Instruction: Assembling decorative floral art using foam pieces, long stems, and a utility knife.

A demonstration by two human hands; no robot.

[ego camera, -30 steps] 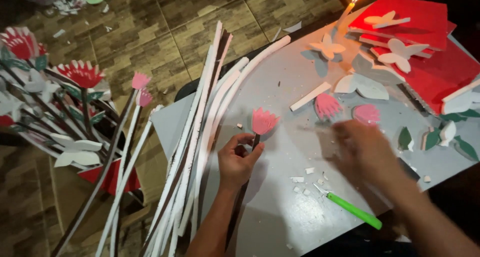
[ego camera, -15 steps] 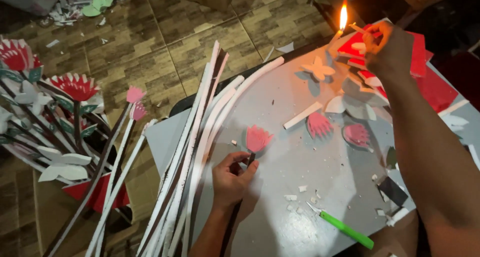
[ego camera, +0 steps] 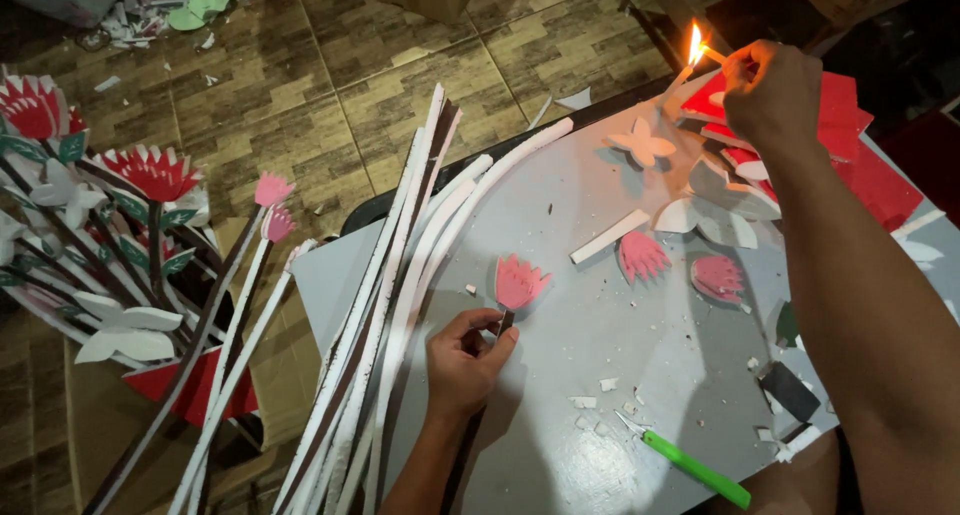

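My left hand [ego camera: 465, 355] pinches the dark stem of a pink foam tulip [ego camera: 519, 281], holding it flat on the grey board [ego camera: 590, 375]. My right hand [ego camera: 770, 90] is stretched to the far right of the board and holds a thin stick at the flame of a lit white candle [ego camera: 683, 70]. Below that arm lie two more pink tulip heads [ego camera: 641, 257] [ego camera: 717, 276], a short white strip [ego camera: 609, 237] and white butterfly cut-outs [ego camera: 643, 141].
A bundle of long white and brown foam strips [ego camera: 400, 295] crosses the board's left side. Red foam sheets [ego camera: 870, 165] lie at the far right. A green-handled craft knife [ego camera: 690, 465] and white scraps are near me. Finished red and white foam flowers [ego camera: 120, 225] stand at left.
My right hand left the middle of the board, reached up to the candle at the far right, and now holds a stick in the flame. My left hand kept the tulip stem.
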